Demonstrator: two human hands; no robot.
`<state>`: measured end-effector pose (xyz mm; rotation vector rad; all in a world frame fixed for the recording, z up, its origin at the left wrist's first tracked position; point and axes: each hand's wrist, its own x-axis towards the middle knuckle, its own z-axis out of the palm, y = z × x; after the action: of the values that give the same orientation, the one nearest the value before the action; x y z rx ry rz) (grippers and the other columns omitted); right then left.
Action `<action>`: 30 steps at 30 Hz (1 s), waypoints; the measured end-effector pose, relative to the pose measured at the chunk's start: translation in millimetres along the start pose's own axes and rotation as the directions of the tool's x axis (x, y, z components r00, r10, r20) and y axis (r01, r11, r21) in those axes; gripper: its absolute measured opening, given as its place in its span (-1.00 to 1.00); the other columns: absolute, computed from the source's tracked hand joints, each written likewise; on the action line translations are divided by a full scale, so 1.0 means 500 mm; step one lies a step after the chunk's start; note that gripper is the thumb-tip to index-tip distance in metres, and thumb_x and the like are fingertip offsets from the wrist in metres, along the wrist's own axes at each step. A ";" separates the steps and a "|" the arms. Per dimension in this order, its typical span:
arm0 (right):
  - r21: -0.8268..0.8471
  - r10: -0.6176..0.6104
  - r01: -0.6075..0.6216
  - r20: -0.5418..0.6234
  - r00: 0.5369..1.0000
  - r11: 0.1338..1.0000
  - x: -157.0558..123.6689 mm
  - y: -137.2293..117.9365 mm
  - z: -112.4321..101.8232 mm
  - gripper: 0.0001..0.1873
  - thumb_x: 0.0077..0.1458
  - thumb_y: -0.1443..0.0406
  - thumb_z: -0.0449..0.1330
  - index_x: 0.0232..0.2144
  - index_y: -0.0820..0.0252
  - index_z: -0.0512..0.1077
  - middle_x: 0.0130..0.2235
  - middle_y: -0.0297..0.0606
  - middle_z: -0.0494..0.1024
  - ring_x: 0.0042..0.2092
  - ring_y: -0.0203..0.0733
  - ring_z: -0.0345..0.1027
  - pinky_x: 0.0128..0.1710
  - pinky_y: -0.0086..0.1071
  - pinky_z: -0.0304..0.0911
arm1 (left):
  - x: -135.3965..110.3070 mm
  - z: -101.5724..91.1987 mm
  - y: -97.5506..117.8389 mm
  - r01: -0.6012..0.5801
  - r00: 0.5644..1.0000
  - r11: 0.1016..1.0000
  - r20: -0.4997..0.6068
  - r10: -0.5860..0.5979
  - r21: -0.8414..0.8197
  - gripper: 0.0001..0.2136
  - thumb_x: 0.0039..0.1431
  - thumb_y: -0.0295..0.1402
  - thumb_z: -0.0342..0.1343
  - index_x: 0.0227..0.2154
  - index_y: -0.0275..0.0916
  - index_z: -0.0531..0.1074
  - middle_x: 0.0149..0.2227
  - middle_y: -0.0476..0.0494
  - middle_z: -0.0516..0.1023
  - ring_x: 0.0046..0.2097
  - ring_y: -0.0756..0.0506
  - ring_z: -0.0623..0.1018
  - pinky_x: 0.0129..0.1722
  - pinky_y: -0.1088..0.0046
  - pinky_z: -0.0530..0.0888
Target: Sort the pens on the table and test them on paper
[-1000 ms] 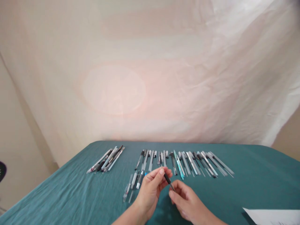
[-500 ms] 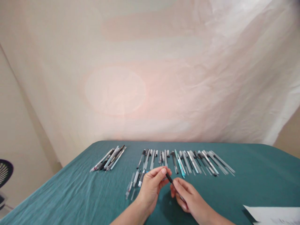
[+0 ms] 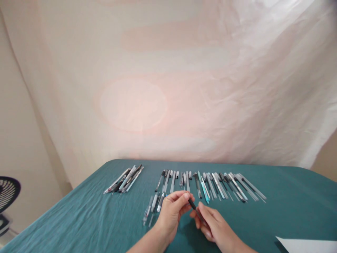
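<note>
Between my two hands, above the near part of the table, is a slim pen [image 3: 193, 204] with a black upper part, slanting down to the right. My left hand [image 3: 174, 213] pinches its upper end between thumb and fingers. Fingers of my right hand [image 3: 212, 221] are closed round its lower part and hide much of it. Just left of my left hand lies a small group of pens [image 3: 153, 204], partly covered by that hand. Behind both hands, a long row of pens [image 3: 216, 184] in black, white, clear and teal is spread on the cloth.
A separate bundle of pens [image 3: 125, 179] lies at the far left of the green tablecloth [image 3: 86, 214]. White paper [image 3: 308, 245] sits at the near right corner. A black fan [image 3: 8, 195] stands beyond the left edge. A pale sheet [image 3: 168, 88] hangs behind the table.
The view has tilted and shifted slightly, so everything sits a little lower and to the right. My right hand has slid a bit down the pen, showing more of its shaft.
</note>
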<state>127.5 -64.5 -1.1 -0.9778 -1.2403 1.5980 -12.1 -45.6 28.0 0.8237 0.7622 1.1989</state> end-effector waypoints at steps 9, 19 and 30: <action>0.077 0.041 -0.039 -0.031 0.999 0.996 0.008 0.003 -0.005 -0.52 -0.02 -0.07 0.03 -0.50 0.26 0.32 -0.66 -0.49 0.20 -0.73 -0.57 -0.18 -0.76 -0.57 -0.34 | -0.007 0.010 0.006 0.013 0.994 0.997 0.106 -0.005 -0.073 -0.72 0.04 -0.32 0.10 -0.19 -0.36 0.44 -0.18 -0.31 0.50 -0.13 -0.11 0.47 -0.06 0.35 0.33; 0.016 -0.023 0.023 -0.001 1.000 1.000 0.010 0.009 -0.004 -0.59 -0.03 -0.04 0.07 -0.53 0.19 0.20 -0.68 -0.55 0.15 -0.73 -0.54 -0.14 -0.78 -0.60 -0.25 | -0.005 0.008 0.003 -0.071 0.993 0.997 0.097 0.069 0.015 -0.78 0.04 -0.34 0.10 -0.27 -0.36 0.47 -0.27 -0.25 0.51 -0.18 -0.08 0.46 -0.06 0.33 0.32; 0.001 -0.033 0.033 0.038 0.999 0.999 0.010 0.006 -0.002 -0.59 -0.03 -0.04 0.06 -0.54 0.17 0.16 -0.75 -0.59 0.14 -0.77 -0.53 -0.16 -0.81 -0.59 -0.25 | 0.025 -0.009 0.080 -0.193 0.972 0.957 -0.090 0.216 0.215 -0.70 -0.04 -0.21 0.14 -0.26 -0.27 0.46 -0.36 -0.11 0.50 -0.35 0.01 0.44 -0.36 0.56 0.34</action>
<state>126.6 -60.0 -4.7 -0.9265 -1.2756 1.5975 -32.8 -26.4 59.4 1.0317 0.9205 1.3760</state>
